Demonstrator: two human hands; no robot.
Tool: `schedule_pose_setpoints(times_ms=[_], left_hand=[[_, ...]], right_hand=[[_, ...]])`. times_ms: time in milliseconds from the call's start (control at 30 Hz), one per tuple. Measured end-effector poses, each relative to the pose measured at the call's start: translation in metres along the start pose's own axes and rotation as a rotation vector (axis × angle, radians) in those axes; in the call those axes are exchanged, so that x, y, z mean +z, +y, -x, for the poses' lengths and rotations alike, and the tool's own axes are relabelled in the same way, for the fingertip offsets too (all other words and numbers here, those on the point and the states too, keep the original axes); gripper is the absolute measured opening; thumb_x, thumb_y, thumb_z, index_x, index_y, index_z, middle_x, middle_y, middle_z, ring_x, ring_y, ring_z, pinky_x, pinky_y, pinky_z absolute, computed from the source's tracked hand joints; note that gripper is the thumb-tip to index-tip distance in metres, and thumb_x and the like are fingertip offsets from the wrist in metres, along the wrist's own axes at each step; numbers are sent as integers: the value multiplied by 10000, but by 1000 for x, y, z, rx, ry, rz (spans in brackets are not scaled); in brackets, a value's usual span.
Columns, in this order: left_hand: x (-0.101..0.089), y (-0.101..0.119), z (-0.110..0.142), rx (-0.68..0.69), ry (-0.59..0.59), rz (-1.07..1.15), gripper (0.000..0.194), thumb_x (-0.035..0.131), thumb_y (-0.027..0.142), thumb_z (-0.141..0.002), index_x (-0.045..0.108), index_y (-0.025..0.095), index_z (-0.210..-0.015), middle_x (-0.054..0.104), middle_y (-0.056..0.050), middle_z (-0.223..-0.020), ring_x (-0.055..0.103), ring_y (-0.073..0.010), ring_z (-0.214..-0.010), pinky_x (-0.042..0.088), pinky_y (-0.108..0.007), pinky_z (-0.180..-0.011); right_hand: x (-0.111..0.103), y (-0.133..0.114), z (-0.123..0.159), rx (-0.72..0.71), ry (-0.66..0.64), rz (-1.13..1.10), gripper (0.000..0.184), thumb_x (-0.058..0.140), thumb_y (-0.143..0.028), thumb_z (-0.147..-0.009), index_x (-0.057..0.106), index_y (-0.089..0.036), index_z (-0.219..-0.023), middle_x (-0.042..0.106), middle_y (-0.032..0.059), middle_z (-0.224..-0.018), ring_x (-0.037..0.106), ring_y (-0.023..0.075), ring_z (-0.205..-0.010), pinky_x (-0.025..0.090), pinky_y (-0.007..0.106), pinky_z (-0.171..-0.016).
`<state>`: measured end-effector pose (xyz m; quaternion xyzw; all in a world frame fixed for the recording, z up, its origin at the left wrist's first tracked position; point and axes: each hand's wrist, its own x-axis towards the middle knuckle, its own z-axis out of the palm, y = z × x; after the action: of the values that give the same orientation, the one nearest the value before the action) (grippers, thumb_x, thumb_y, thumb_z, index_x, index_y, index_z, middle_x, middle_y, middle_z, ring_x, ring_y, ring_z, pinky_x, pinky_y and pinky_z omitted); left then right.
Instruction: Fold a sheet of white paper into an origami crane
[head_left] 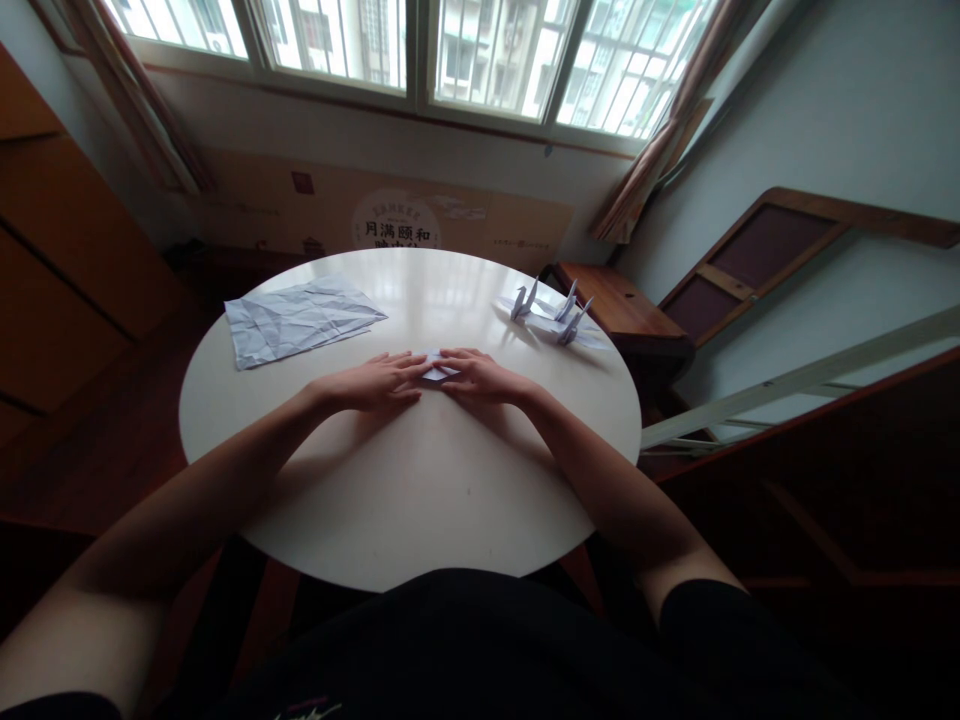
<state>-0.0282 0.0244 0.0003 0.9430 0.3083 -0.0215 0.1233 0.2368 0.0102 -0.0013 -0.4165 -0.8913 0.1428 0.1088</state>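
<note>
A small piece of folded white paper (435, 374) lies flat near the middle of the round white table (375, 500). My left hand (379, 380) rests on its left side, palm down, with the fingers stretched out over the paper's edge. From the other side my right hand (484, 377) lies over the paper's right part, its fingers extended too. The fingertips of both hands nearly meet at the paper's top and cover some of it. Neither hand is closed around the paper; whether anything is pinched under the fingers is hard to see.
Creased white paper sheets (300, 318) lie at the table's back left. Several folded paper cranes (555, 315) stand at the back right. Beyond the table on the right is a wooden stool-like piece (615, 298). Barred windows (495, 55) line the far wall.
</note>
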Motion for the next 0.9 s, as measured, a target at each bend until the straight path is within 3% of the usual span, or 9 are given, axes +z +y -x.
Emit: schedule_pose_setpoints(times_ms=[633, 900], left_hand=[[1, -2, 0, 10, 1, 15, 653, 404, 463, -1085, 170, 266, -1662, 196, -127, -1697, 173, -315, -1571, 173, -514, -1239], [3, -4, -1, 13, 5, -1, 664, 415, 460, -1086, 147, 280, -1666, 199, -116, -1699, 181, -297, -1571, 176, -461, -1241]], right_hand=[[0, -1, 0, -2, -2, 28, 547, 619, -410, -968, 552, -234, -1481, 501, 153, -1556, 425, 338, -1469, 346, 519, -1198], [0, 0, 0, -4, -8, 27, 535, 611, -419, -973, 556, -247, -1477, 502, 146, -1556, 424, 330, -1471, 358, 513, -1196]])
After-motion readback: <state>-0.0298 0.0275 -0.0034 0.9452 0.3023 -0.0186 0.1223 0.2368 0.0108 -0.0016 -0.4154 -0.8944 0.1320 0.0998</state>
